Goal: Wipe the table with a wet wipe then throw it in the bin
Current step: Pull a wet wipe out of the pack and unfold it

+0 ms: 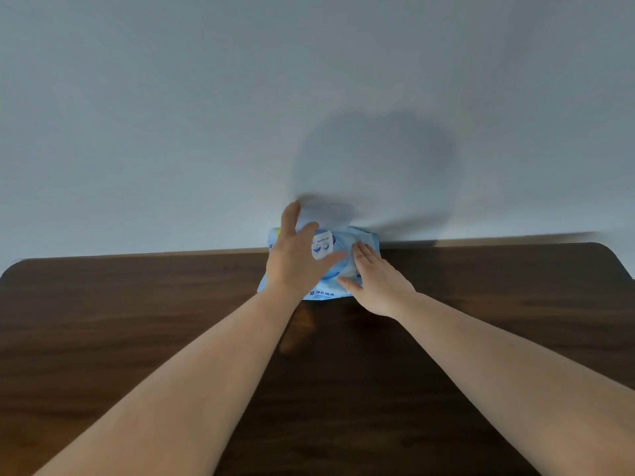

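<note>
A light blue wet wipe pack point(324, 250) lies at the far edge of the dark wooden table point(137, 321), against the wall. My right hand point(376, 283) presses down on the pack's right side, with fingers and thumb spread over it. My left hand point(295, 255) is over the pack's left side with its fingers raised. A white wet wipe point(326, 214), blurred by motion, stands up out of the pack at those fingertips, and my left hand appears to pinch it. No bin is in view.
A plain pale wall point(309, 97) rises directly behind the table's far edge. The table's rounded far corners show at the left point(13, 266) and right point(608, 249). Both my bare forearms stretch across the middle of the tabletop.
</note>
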{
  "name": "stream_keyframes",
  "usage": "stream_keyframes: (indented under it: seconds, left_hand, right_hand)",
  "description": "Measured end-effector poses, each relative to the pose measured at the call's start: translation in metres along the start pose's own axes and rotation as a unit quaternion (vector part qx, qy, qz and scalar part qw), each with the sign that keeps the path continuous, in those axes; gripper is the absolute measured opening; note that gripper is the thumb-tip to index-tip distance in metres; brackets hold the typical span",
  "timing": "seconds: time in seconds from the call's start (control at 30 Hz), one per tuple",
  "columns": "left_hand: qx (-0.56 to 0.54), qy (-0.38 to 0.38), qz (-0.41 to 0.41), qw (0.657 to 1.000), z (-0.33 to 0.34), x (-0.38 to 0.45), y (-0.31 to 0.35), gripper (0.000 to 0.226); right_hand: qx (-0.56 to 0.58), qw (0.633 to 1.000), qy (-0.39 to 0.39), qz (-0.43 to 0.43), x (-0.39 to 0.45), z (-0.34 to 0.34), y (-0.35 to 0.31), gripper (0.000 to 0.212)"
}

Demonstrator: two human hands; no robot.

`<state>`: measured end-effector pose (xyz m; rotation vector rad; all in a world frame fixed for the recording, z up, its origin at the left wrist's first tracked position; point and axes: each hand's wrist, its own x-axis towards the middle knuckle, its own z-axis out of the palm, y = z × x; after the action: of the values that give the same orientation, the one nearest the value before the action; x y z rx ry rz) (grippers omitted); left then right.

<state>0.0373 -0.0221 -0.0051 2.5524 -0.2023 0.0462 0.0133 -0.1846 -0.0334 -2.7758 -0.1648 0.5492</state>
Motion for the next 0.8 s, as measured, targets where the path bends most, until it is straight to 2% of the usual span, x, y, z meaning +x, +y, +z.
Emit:
stream_keyframes:
  seconds: [0.07,0.23,0.4,0.5,0.6,0.8]
  left_hand:
    - [0.026,-0.021,0.028,0.999,0.009,-0.007,-0.007,0.065]
    - [0.038,0.002,0.023,0.999,0.009,-0.008,-0.013,0.036]
    - [0.031,0.046,0.009,0.998,-0.001,-0.007,-0.019,0.021]
    - [-0.008,0.086,-0.02,0.996,-0.005,-0.011,-0.031,0.019]
    - [-0.011,0.095,-0.026,0.995,-0.006,-0.013,-0.045,0.02]
    - [0.003,0.117,-0.007,0.993,-0.005,-0.016,-0.055,0.022]
  right_hand:
    - [0.0,1.0,-0.002,-0.003,0.0,-0.001,0.0,0.075]
    - [0.002,0.999,0.031,-0.008,0.0,-0.006,-0.002,0.066]
    - [-0.034,0.996,0.078,-0.031,-0.001,-0.011,-0.008,0.056]
    - [-0.023,0.99,0.128,-0.055,0.0,-0.012,-0.02,0.046]
    - [-0.033,0.986,0.151,-0.06,0.011,-0.008,-0.033,0.037]
    - [0.022,0.99,0.135,-0.028,0.03,-0.006,-0.048,0.033]
